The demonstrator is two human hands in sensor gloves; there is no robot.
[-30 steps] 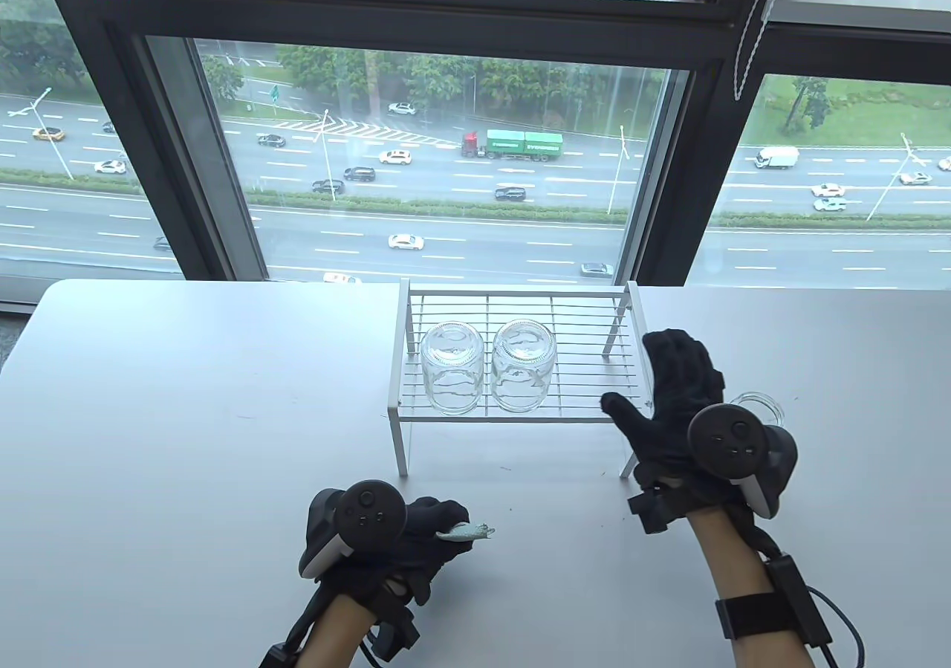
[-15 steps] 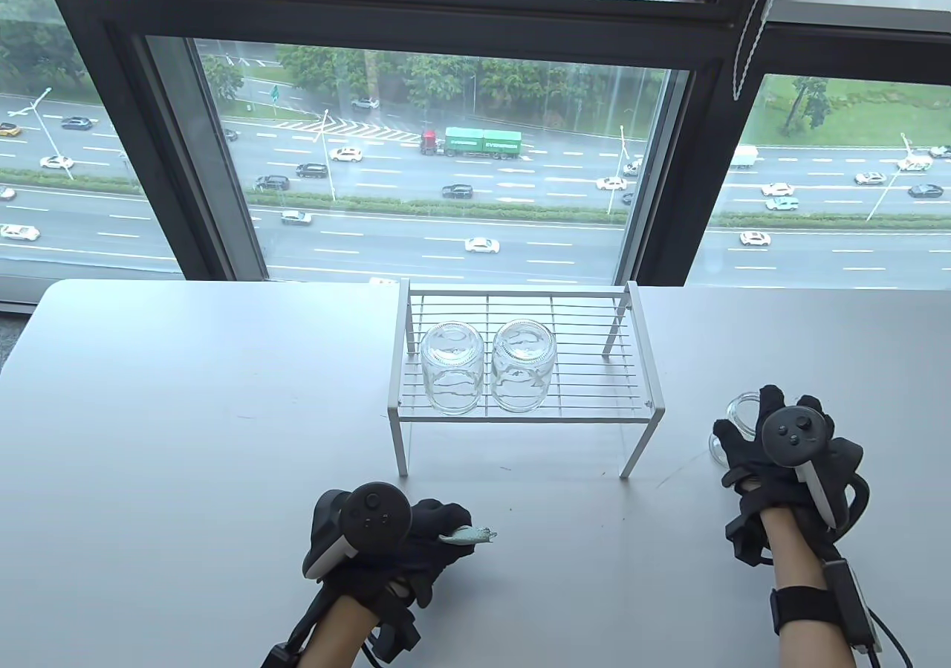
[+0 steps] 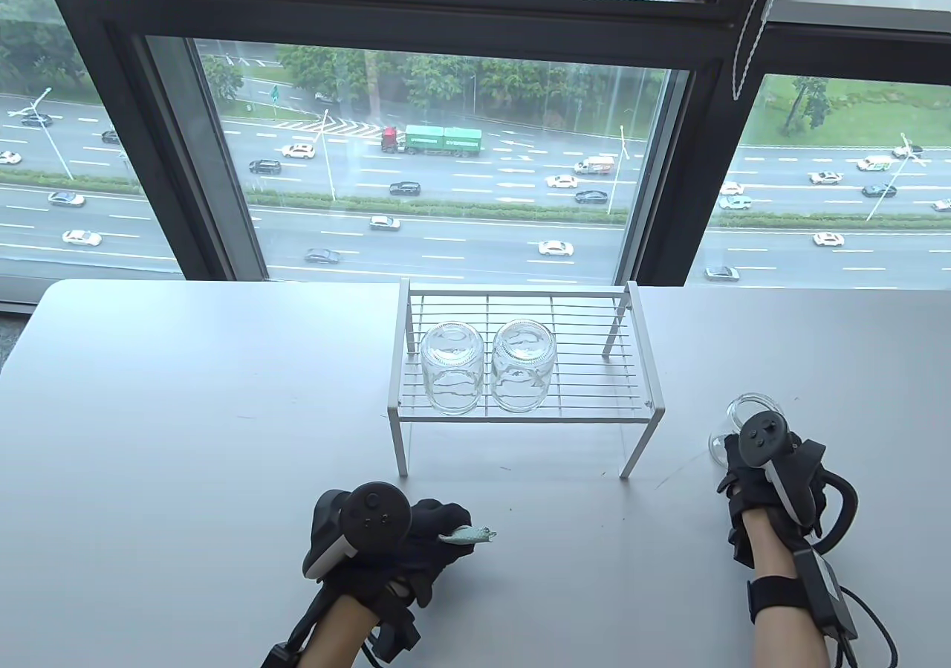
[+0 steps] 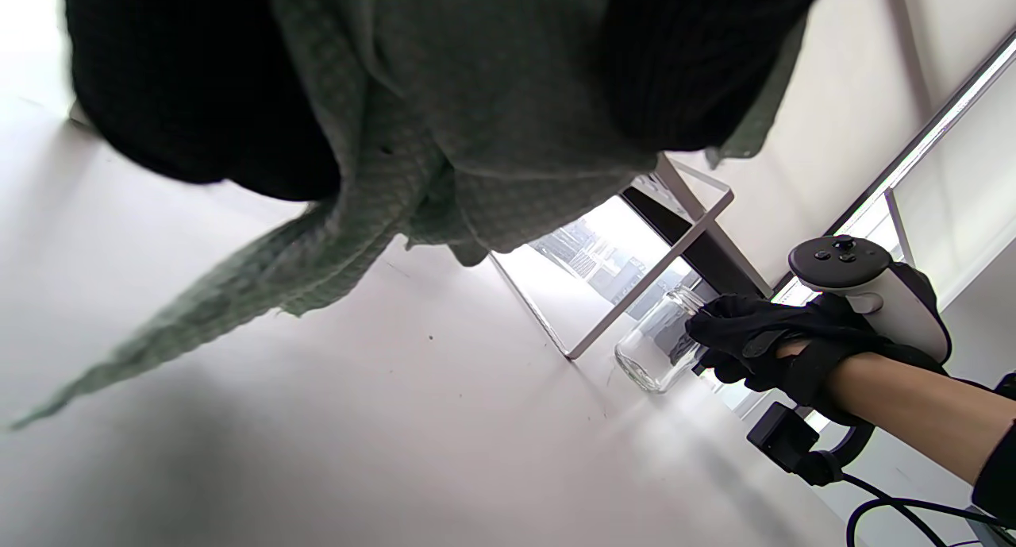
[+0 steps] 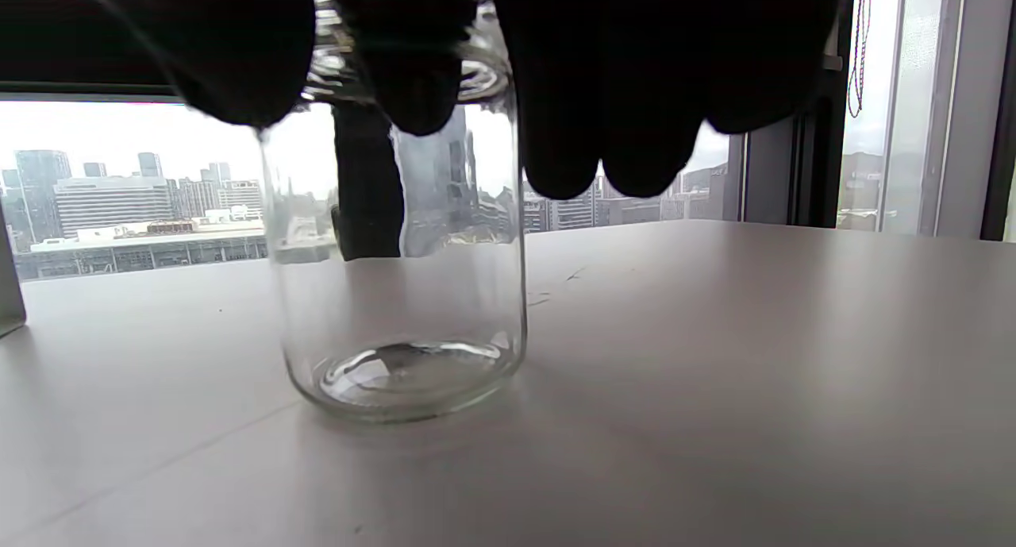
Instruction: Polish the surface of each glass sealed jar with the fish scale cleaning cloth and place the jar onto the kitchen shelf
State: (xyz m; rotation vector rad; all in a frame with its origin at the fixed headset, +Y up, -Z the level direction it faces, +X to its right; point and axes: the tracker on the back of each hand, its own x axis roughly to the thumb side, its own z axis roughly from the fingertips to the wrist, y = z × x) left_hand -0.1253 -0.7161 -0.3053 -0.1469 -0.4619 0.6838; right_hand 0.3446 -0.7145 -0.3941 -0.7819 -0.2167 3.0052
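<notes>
1. Right now my right hand (image 3: 750, 467) is at the mouth of an upright glass jar (image 5: 401, 293) on the bench (image 3: 186, 415), just right of the shelf (image 3: 520, 400); its fingers (image 5: 571, 94) curl over the rim.
2. My left hand (image 3: 416, 534) rests near the bench's front edge, fingers closed around the bunched green cloth (image 4: 444, 134).
3. Two more jars (image 3: 487, 363) stand upside down, side by side, on the wire shelf.

Black knit sensor gloves, bare forearms, black wrist straps with cabled boxes, black-and-white trackers strapped on hand backs.
</notes>
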